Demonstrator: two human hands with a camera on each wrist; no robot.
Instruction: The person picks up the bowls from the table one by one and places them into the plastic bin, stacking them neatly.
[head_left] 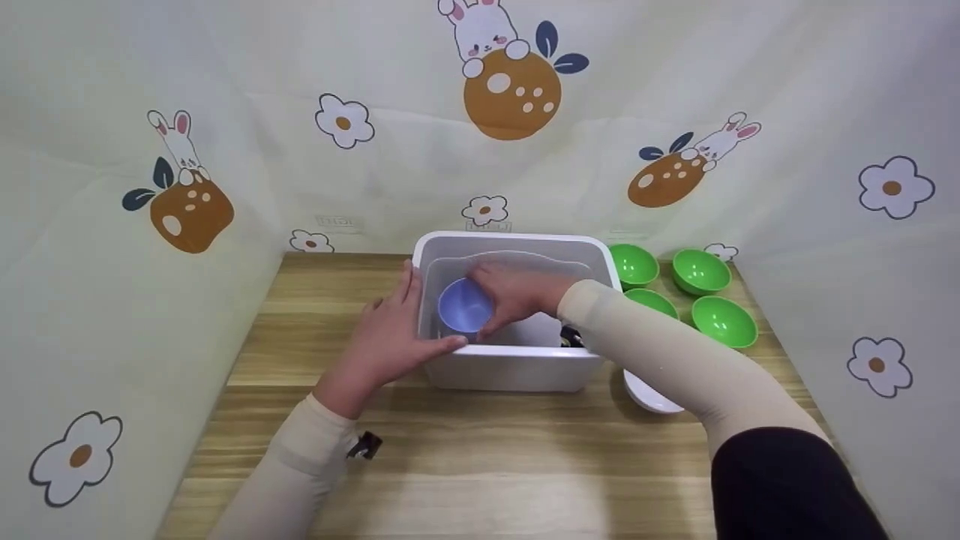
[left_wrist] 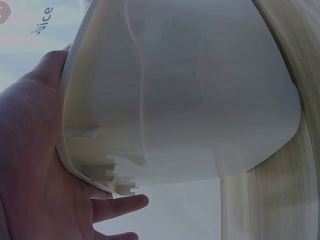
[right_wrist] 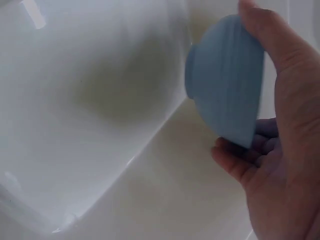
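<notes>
My right hand [head_left: 517,294] reaches inside a white plastic bin [head_left: 517,371] and grips a blue bowl [head_left: 465,306] by its rim. The bowl faces up near the bin's left end. Seen from the right wrist, the bowl [right_wrist: 225,80] is between thumb and fingers, its foot close to the bin's inner surface [right_wrist: 115,75]; whether they touch I cannot tell. My left hand [head_left: 390,334] rests on the bin's front left corner, thumb along the front rim, fingers stretched along the left side. In the left wrist view, straight fingers [left_wrist: 120,207] extend past the rim.
Several green bowls [head_left: 724,321] stand right of the bin on the wooden table [head_left: 465,465]. A white dish [head_left: 651,394] lies partly hidden under my right forearm. A printed cloth [head_left: 360,180] surrounds the table at the back and sides.
</notes>
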